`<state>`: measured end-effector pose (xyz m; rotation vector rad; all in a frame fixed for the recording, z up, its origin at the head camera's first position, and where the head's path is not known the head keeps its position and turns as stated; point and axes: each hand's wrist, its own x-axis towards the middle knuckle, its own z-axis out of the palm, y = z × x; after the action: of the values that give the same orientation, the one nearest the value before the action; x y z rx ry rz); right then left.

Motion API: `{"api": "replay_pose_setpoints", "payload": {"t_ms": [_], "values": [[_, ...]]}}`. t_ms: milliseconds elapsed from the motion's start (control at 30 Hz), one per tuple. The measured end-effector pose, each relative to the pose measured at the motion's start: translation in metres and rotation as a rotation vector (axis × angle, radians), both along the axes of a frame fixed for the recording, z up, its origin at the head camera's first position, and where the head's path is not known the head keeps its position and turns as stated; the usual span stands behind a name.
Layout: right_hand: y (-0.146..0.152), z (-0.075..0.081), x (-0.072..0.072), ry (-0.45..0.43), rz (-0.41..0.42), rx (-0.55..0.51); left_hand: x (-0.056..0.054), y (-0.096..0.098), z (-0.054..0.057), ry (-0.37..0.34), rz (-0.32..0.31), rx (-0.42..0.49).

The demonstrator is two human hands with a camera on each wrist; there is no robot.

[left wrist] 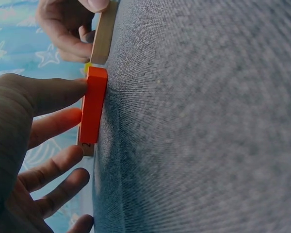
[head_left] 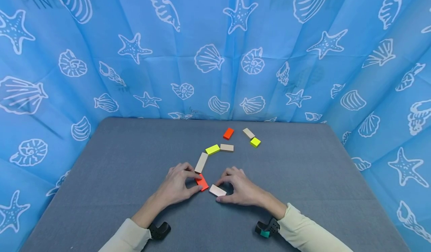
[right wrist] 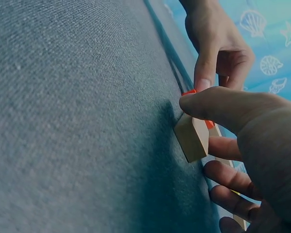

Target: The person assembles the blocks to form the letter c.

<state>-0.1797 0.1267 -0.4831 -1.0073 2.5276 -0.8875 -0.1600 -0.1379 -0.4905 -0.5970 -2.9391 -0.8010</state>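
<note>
My left hand point(head_left: 177, 183) pinches a red-orange block point(head_left: 202, 182) between thumb and index finger; the block lies on the grey table. Its upper end meets a long pale wooden block point(head_left: 201, 163). From there the line curves on through a yellow block point(head_left: 213, 149) to another wooden block point(head_left: 227, 148). Just right of the red-orange block, my right hand point(head_left: 241, 187) holds a light wooden block point(right wrist: 191, 138) by thumb and index finger, with a small gap between the two blocks. In the right wrist view its other fingers are loosely bent.
Toward the back of the table point(head_left: 296, 162) lie a second red-orange block point(head_left: 228, 133), a wooden block point(head_left: 248, 133) and a short yellow block point(head_left: 255, 142). A blue curtain point(head_left: 215, 31) with white shell prints hangs behind the table and at its sides.
</note>
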Motion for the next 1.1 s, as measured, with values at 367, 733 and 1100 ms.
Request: {"api": "replay_pose_setpoints", "payload": {"t_ms": [367,733,1100], "values": [[-0.005,-0.002,0.004,0.012,0.038,0.011,0.000,0.000,-0.001,0.004,-0.003,-0.008],[-0.010,-0.002,0.006,0.039,0.046,0.004,-0.001,-0.001,0.000,0.012,-0.015,-0.003],[-0.016,-0.003,0.007,0.042,0.036,0.008,-0.001,0.000,0.001,0.000,-0.012,-0.014]]}}
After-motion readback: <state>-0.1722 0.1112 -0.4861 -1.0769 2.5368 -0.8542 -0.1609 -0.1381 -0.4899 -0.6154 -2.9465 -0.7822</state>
